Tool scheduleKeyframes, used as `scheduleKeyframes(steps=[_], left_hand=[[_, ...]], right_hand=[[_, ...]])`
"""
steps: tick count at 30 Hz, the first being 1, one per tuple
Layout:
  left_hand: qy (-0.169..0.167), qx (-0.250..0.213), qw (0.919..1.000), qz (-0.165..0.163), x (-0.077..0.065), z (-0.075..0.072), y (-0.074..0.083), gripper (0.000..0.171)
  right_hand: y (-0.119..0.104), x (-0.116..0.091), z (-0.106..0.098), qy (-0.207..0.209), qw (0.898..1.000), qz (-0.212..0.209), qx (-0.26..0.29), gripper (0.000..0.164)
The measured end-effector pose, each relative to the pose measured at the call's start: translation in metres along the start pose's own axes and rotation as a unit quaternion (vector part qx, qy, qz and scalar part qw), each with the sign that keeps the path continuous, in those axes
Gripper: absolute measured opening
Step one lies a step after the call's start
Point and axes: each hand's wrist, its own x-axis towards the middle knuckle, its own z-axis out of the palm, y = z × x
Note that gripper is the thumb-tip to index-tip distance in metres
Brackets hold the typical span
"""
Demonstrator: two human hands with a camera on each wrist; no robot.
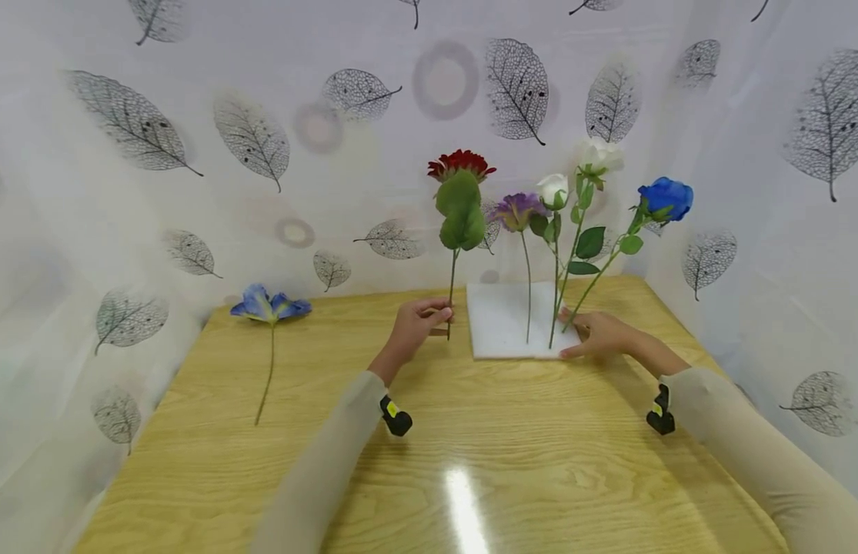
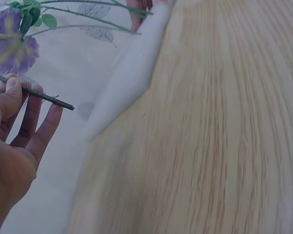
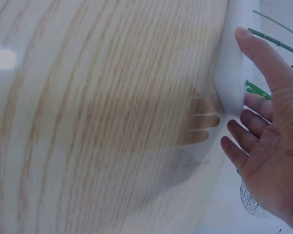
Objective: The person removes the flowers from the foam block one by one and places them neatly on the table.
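Observation:
My left hand (image 1: 418, 327) pinches the lower stem of an artificial red flower (image 1: 462, 165), held upright just left of a white foam block (image 1: 498, 319). In the left wrist view the cut end of its stem (image 2: 58, 102) sticks out past my fingers. My right hand (image 1: 602, 335) holds the block at its right end, thumb (image 3: 256, 46) at the front edge and fingers round the side. Standing in the foam are a purple flower (image 1: 517, 211), a white rosebud (image 1: 554, 191), a white rose (image 1: 598, 158) and a blue rose (image 1: 666, 198) leaning right.
A blue-violet flower (image 1: 270, 305) with a long stem lies at the left of the wooden table (image 1: 401, 477). Leaf-printed white sheeting (image 1: 373, 192) hangs behind and along both sides. Light glares off the tabletop near the front.

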Motion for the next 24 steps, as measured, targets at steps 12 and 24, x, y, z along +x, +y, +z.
scheduleKeyframes(steps=[12, 24], left_hand=[[0.01, 0.047, 0.9988, -0.012, -0.028, -0.059, 0.015, 0.032], [0.025, 0.102, 0.9931, -0.051, -0.064, -0.128, 0.026, 0.038]], right_hand=[[0.0, 0.002, 0.0, 0.0, 1.0, 0.007, 0.002, 0.09], [0.0, 0.001, 0.0, 0.003, 1.0, 0.0, -0.004, 0.09]])
